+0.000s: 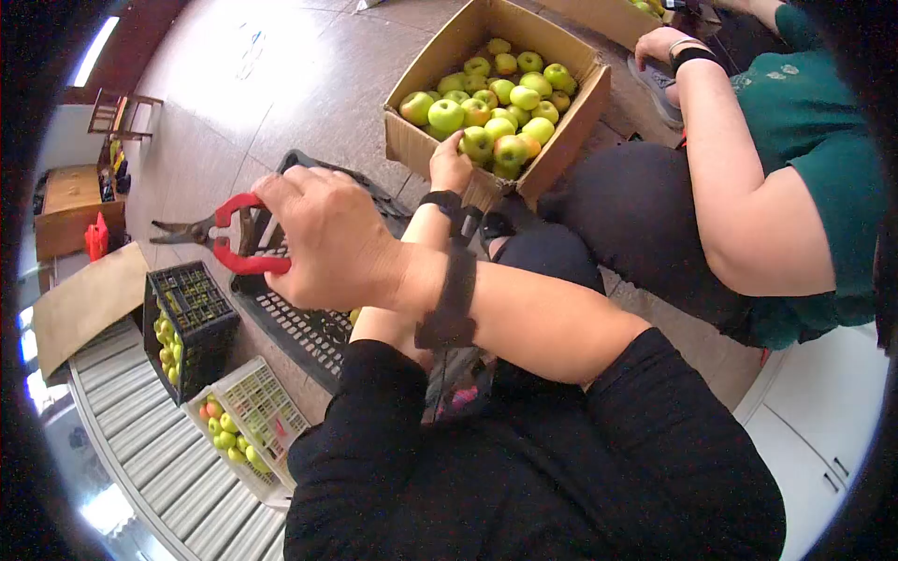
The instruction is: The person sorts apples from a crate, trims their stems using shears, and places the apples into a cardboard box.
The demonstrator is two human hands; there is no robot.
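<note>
My right hand (332, 234) grips red-handled pruning shears (220, 234), its arm crossing over my left one. Their blades point left and stand slightly apart. My left hand (451, 166) reaches to the near corner of a cardboard box (572, 140) full of green apples, some blushed red. Its thumb rests against an apple (476, 143) and the hand appears closed on it, though most fingers are hidden. Below my right hand lies a black plastic crate (304, 323), partly covered by my arms.
A black crate (192, 309) and a white crate (267, 402), both with apples, stand at left by a slatted metal surface (154, 430). A cardboard sheet (84, 299) leans there. Close on my right sits a person in a green top (795, 122). Another cardboard box (599, 21) is behind.
</note>
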